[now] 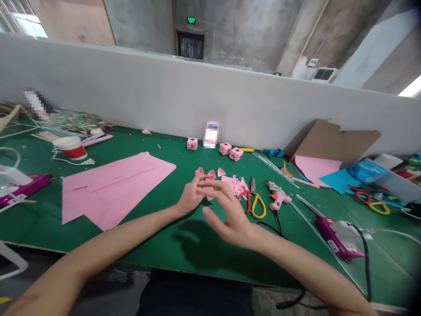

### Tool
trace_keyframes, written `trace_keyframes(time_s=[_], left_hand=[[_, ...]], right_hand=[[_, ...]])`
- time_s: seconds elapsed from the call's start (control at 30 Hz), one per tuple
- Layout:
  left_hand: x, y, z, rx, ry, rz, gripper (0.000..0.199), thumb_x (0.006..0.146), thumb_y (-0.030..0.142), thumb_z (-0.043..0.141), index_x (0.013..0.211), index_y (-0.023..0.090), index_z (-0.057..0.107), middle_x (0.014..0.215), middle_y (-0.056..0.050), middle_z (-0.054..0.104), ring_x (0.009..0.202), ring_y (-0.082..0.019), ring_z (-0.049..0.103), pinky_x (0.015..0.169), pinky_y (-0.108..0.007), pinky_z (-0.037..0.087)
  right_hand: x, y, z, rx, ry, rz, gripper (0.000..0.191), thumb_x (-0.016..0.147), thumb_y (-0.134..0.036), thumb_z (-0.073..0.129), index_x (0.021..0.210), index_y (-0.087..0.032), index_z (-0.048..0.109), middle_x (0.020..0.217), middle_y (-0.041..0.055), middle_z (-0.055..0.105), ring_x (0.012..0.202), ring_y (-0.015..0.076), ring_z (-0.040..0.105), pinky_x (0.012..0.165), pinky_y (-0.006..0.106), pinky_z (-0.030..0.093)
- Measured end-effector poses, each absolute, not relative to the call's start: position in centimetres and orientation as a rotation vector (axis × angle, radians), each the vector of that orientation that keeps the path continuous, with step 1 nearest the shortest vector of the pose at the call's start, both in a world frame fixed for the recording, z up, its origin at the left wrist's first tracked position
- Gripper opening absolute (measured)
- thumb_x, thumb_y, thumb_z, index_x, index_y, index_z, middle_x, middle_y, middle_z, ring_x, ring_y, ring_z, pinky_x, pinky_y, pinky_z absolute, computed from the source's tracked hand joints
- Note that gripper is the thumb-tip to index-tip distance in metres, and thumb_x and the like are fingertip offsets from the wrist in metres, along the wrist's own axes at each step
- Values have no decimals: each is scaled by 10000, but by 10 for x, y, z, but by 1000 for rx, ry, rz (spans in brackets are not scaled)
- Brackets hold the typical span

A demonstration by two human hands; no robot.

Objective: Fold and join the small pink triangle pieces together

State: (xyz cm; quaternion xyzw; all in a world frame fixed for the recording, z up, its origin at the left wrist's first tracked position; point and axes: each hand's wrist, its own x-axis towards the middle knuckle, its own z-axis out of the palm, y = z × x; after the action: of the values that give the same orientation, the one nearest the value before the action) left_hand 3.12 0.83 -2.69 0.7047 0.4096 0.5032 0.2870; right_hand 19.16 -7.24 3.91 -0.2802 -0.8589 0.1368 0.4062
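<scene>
My left hand (191, 196) is above the green table, its fingers pressed together beside a small red-and-white striped bit; what they hold is too small to make out. Over its fingertips reaches my right hand (228, 213), fingers stretched out and thumb apart, holding nothing visible. Just beyond the hands lie small folded pink paper pieces (221, 172). Pink paper scraps (234, 186) are spread to their right, beside scissors (258, 206) with yellow handles and a red-handled pair. Three pink paper cubes, one of them on the left (192, 144), stand near the partition.
Large pink sheets (115, 193) lie at the left, near a paper cup (70, 147). A pink glue gun (279, 196) with a black cable is right of the scissors. Purple power strips (340, 239) lie at both sides. Cardboard (332, 142) leans on the partition.
</scene>
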Motion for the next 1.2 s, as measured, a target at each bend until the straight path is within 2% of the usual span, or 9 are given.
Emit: trace_keyframes(time_s=[0.07,0.17,0.3,0.43,0.53,0.63,0.77,0.9,1.2], left_hand=[[31,5,-25,1864,1063,1338,302,854,282,544,1135,173,526,1001,-74,694,879,-186,680,769,-287,529],[30,4,-28,1830,1099,1325,325,876,320,534,1164,177,484,970,-73,704,868,-189,690,773,-296,537],[33,7,-35,1911,1165,1268,326,897,306,504,1198,191,453,958,-66,712,864,-192,695,774,-305,536],[39,10,-36,1932,1252,1231,341,882,250,504,1212,188,447,987,-78,709,870,-197,696,771,-311,535],[44,11,-33,1954,1311,1200,355,864,208,505,1215,183,459,989,-79,706,888,-204,691,800,-330,529],[46,10,-30,1945,1305,1201,381,874,269,517,1237,177,453,996,-88,698,887,-211,690,800,-340,534],[40,6,-27,1925,1173,1197,463,864,414,559,1255,194,440,1080,-102,683,945,-223,685,821,-351,541],[31,4,-27,1907,1142,1175,461,857,444,570,1230,201,453,1083,-105,693,1020,-240,672,877,-374,529],[26,10,-28,1862,1139,1154,421,873,385,537,1228,177,445,978,-85,715,882,-203,695,828,-334,523]], right_hand=[[190,-44,22,-821,-2103,267,527,877,-273,559,1384,-277,413,1367,107,449,1293,269,410,1085,505,352],[198,-18,-13,-1026,-2025,314,641,825,-310,649,1401,-236,379,1359,142,445,1286,276,418,1056,484,391],[205,-12,-37,-1056,-2047,414,533,827,-316,653,1319,-221,470,1201,120,592,1090,247,574,922,420,489],[202,-12,-35,-1093,-2016,431,515,794,-306,684,1266,-188,515,1172,127,621,1030,243,602,882,405,501],[201,-10,-34,-1113,-1992,486,456,810,-261,646,1243,-175,532,1110,120,645,918,216,630,810,379,526],[202,-7,-35,-1136,-1877,636,405,818,-262,623,1208,-182,551,1047,99,659,804,180,642,715,332,542],[205,-3,-39,-1056,-1679,934,465,779,-312,676,1205,-209,522,1194,108,600,848,164,641,709,310,554],[206,0,-40,-919,-1536,1202,558,717,-341,740,1205,-243,488,1247,98,548,829,141,636,744,332,566],[208,1,-39,-890,-1508,1229,549,715,-274,717,1211,-241,484,1264,90,511,795,114,631,742,300,546]])
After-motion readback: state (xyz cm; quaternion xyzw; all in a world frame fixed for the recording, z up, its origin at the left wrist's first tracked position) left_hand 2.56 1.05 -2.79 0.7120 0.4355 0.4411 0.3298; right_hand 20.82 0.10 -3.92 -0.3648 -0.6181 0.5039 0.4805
